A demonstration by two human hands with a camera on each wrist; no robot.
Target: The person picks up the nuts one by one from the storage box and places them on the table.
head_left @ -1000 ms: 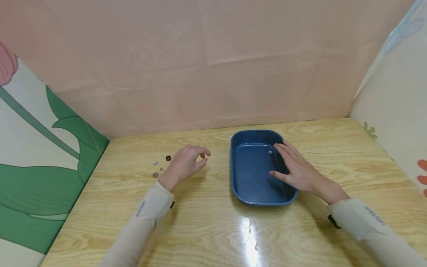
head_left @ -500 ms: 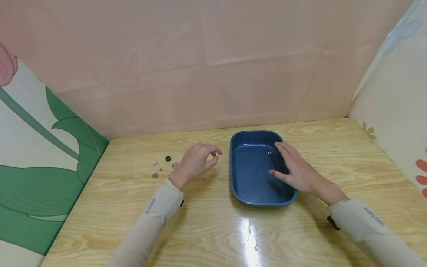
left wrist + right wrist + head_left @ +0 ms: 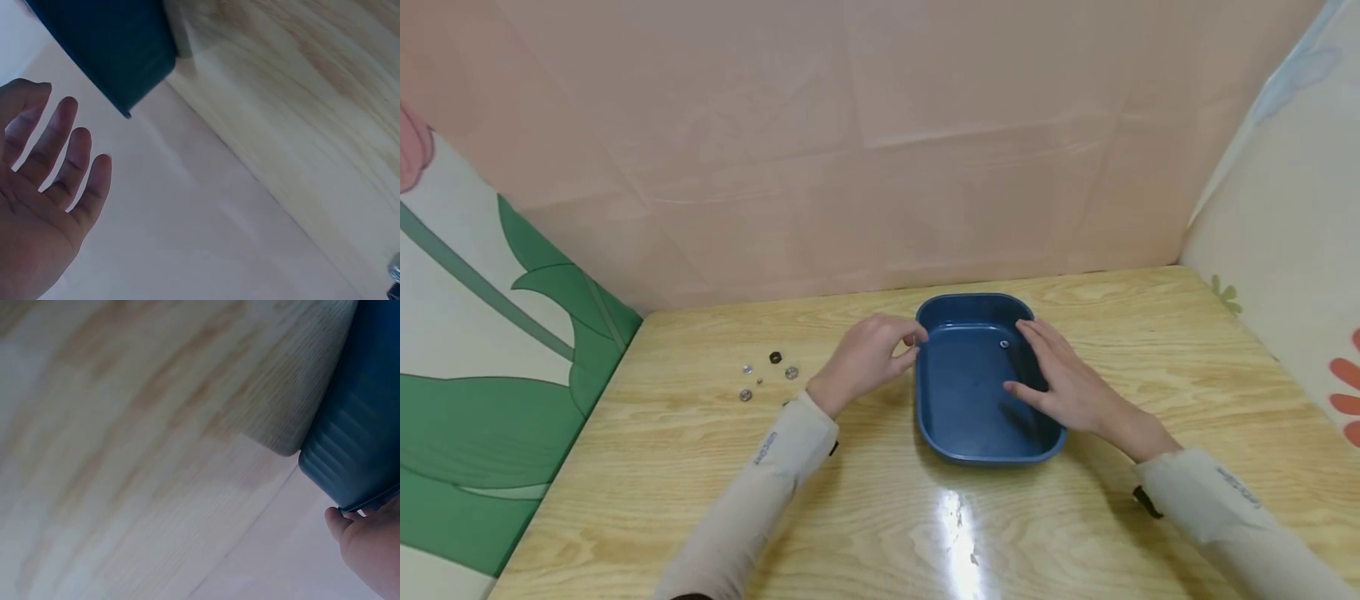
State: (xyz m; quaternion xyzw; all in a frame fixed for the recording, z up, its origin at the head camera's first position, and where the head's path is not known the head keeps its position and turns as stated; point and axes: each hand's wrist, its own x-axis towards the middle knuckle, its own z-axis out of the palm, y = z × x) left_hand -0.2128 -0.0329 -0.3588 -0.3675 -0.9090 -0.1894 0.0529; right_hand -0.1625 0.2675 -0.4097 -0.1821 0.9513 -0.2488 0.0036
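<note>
My left hand [image 3: 871, 354] is beside the left rim of a blue bin [image 3: 928, 437]. Thumb and index finger are bent together in a pinch around something small, mostly hidden at the fingertips. In the left wrist view, the other fingers [image 3: 94, 187] spread loosely below the bin's corner. My right hand [image 3: 1067, 383] rests over the bin's right rim with fairly straight fingers, the thumb reaching inside. A small metal nut [image 3: 1004, 344] lies on the bin floor near those fingers. Left on the table are a black nut [image 3: 776, 357] and small silvery parts [image 3: 792, 372].
More small metal parts, one silvery [image 3: 746, 395] and one tiny [image 3: 759, 382], lie around the black nut. One is partly covered by the left sleeve. The wooden table [image 3: 865, 517] meets a pink cloth backdrop [image 3: 760, 167], with patterned sheets at both sides.
My left hand has moved right, away from the small parts and up to the bin's left rim, uncovering some parts. The right hand and bin have stayed in place.
</note>
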